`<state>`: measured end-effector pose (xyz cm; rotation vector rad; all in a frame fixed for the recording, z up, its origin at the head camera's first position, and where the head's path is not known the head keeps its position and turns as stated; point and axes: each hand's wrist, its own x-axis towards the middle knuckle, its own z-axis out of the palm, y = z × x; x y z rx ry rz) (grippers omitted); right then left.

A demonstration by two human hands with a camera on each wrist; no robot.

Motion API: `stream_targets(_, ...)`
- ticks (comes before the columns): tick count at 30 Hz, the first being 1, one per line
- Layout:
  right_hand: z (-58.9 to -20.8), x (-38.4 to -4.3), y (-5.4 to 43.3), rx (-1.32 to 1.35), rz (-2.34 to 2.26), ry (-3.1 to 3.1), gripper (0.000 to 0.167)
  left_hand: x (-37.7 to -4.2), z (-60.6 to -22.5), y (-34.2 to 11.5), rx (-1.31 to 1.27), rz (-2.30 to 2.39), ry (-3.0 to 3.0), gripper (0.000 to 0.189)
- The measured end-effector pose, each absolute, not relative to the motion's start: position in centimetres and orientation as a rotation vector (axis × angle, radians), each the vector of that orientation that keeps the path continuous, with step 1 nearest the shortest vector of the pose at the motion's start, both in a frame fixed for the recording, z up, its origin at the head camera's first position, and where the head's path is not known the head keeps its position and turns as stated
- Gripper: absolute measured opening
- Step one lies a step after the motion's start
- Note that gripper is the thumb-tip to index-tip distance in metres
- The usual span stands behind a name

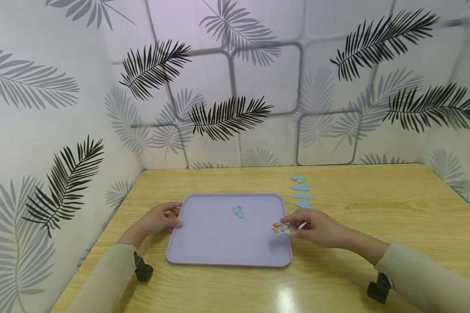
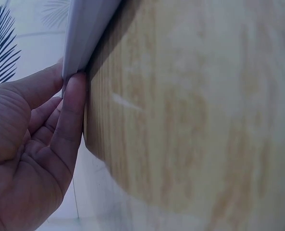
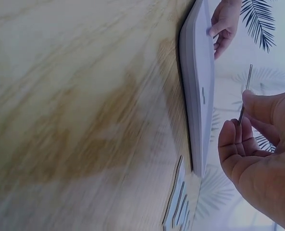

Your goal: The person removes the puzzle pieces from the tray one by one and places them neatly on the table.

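A lilac rectangular tray (image 1: 227, 243) lies on the table. My left hand (image 1: 156, 219) grips its left edge; the left wrist view shows the thumb and fingers (image 2: 70, 110) pinching the tray rim (image 2: 87, 38). Over the tray's right side, my right hand (image 1: 323, 227) pinches a flat, multicoloured puzzle piece (image 1: 280, 228) between thumb and fingers. From the right wrist that thin piece (image 3: 249, 77) appears edge-on, raised above the tray. One light blue puzzle piece (image 1: 238, 211) with a bit of red lies inside the tray, towards the back.
Several flat, mostly light blue puzzle pieces (image 1: 300, 188) lie in a column on the wood-grain table (image 1: 368, 208), behind the right hand. A pale curtain-like wall with leaf patterns (image 1: 266, 143) stands behind the table and along its sides.
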<state>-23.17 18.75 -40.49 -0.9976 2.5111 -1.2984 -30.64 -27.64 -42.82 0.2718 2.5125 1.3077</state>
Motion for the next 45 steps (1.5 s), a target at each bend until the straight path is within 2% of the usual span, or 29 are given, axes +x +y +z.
stream_targets(16, -41.3, -21.8, 23.1, -0.970, -1.322, 2.541, 0.036, -30.7, -42.8, -27.7, 0.271, 1.315, 2.499, 0.068)
stream_targets(30, -42.7, -21.0, 24.9, -0.923, -1.266, 2.579, 0.033, -30.6, -42.5, -27.5, 0.265, 1.311, 2.490, 0.068)
stream_targets(33, -42.6, -21.1, 24.9, -0.907, -1.248, 2.588, 0.030, -30.7, -42.6, -27.6, 0.261, 1.304, 2.500, 0.068)
stream_targets(39, -42.7, -21.2, 24.7, -0.888, -1.224, 2.598, 0.010, -30.8, -42.7, -27.5, 0.271, 1.312, 2.498, 0.068)
stream_targets(45, -43.1, -21.4, 24.8, -0.843, -1.141, 2.661, 0.010, -30.7, -42.6, -27.5, 0.271, 1.299, 2.505, 0.068)
